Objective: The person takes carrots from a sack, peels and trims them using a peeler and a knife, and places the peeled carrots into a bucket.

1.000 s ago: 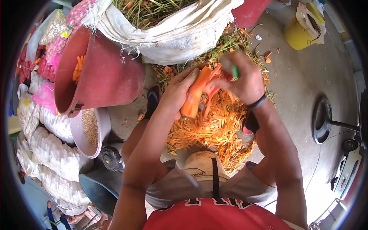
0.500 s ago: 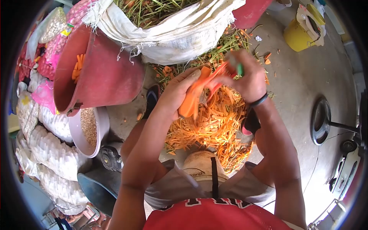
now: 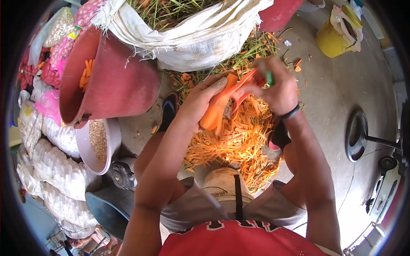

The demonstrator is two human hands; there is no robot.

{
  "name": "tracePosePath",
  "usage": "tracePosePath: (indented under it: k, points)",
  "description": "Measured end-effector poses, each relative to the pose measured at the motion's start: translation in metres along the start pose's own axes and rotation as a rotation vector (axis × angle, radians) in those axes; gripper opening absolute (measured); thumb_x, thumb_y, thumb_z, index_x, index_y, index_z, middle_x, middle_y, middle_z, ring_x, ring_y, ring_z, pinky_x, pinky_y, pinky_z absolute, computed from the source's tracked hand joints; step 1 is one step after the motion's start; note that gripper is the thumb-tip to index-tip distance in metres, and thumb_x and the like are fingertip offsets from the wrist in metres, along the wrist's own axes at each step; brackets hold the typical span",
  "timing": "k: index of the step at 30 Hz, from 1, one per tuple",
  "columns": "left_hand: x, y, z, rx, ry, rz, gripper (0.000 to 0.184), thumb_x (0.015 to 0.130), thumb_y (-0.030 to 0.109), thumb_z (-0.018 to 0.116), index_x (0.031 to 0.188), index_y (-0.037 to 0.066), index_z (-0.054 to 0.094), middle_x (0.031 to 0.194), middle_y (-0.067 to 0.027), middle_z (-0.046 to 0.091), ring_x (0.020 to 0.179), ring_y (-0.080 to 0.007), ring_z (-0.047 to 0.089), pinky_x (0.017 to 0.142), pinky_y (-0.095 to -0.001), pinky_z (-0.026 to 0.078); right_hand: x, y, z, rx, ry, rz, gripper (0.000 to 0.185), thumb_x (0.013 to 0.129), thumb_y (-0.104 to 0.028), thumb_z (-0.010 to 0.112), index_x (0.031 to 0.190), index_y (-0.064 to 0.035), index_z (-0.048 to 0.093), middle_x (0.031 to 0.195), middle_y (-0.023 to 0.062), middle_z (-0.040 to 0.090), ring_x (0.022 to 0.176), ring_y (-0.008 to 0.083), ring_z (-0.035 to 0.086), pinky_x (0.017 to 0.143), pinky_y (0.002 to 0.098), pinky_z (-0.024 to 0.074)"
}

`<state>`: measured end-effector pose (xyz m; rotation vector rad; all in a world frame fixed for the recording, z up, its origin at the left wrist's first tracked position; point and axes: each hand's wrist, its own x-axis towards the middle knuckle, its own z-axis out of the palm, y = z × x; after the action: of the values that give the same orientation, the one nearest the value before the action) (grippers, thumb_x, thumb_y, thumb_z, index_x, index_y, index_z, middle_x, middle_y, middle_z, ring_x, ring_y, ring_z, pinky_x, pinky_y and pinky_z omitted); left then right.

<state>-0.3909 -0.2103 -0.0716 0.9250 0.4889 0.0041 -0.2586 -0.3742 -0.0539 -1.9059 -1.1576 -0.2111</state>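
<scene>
My left hand (image 3: pixel 198 102) is wrapped round a peeled orange carrot (image 3: pixel 213 112), which it holds tilted over the pile of peelings. My right hand (image 3: pixel 277 85), a little blurred, grips a red peeler (image 3: pixel 247 81) with a green part showing between the fingers. The peeler lies against or very close to the carrot; the exact contact is blurred. Orange peelings (image 3: pixel 235 147) are heaped on the floor below both hands, between my feet.
A white sack (image 3: pixel 200 49) of green stalks stands ahead. On the left are a red tub (image 3: pixel 124 81) with carrots inside, a pale basin (image 3: pixel 114 143) and stacked white bags (image 3: pixel 60 168). A yellow bucket (image 3: pixel 331 40) and a round black base (image 3: pixel 357 134) are at right.
The carrot has tilted and shifted slightly left in my left hand. My right hand with the peeler has moved slightly right and back from the carrot's lower end.
</scene>
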Motion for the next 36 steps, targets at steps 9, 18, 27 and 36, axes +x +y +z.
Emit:
tracePosePath:
  k: [9,18,27,36]
  points:
    - [0.001,0.01,-0.016,-0.068,-0.051,-0.008,0.038,0.099,0.023,0.054,0.132,0.005,0.052,0.104,-0.006,0.065,0.084,-0.0132,0.064,0.067,-0.0268,0.054,-0.01,-0.013,0.004,0.245,0.003,0.011,0.051,0.064,-0.029,0.09,0.099,-0.0033,0.063,0.082,0.0074,0.062,0.068,0.0172,0.063,0.06,0.0327,0.0529]
    - [-0.013,0.012,-0.003,0.111,-0.054,-0.103,0.038,0.098,0.019,0.054,0.133,0.005,0.053,0.101,-0.0081,0.065,0.079,-0.0159,0.066,0.063,-0.032,0.055,0.0,0.031,-0.014,-0.076,0.142,0.222,0.054,0.063,-0.032,0.09,0.099,-0.0028,0.063,0.084,0.0108,0.065,0.072,0.0227,0.066,0.064,0.0339,0.054]
    - [0.0,0.005,-0.005,0.027,0.006,0.033,0.04,0.099,0.021,0.052,0.136,0.004,0.049,0.122,-0.0078,0.061,0.106,-0.0165,0.063,0.084,-0.0295,0.053,-0.009,-0.032,0.012,0.15,-0.044,-0.102,0.055,0.061,-0.032,0.09,0.1,-0.0039,0.064,0.09,0.0107,0.065,0.075,0.0264,0.066,0.066,0.0339,0.0554]
    - [-0.019,0.016,-0.008,0.002,-0.111,-0.072,0.038,0.095,0.021,0.061,0.128,0.002,0.058,0.103,-0.0056,0.066,0.093,-0.0133,0.064,0.08,-0.0267,0.053,-0.004,0.044,-0.012,0.203,0.183,0.423,0.049,0.066,-0.032,0.089,0.097,-0.0038,0.064,0.091,0.0092,0.066,0.075,0.0174,0.066,0.065,0.0296,0.0539]
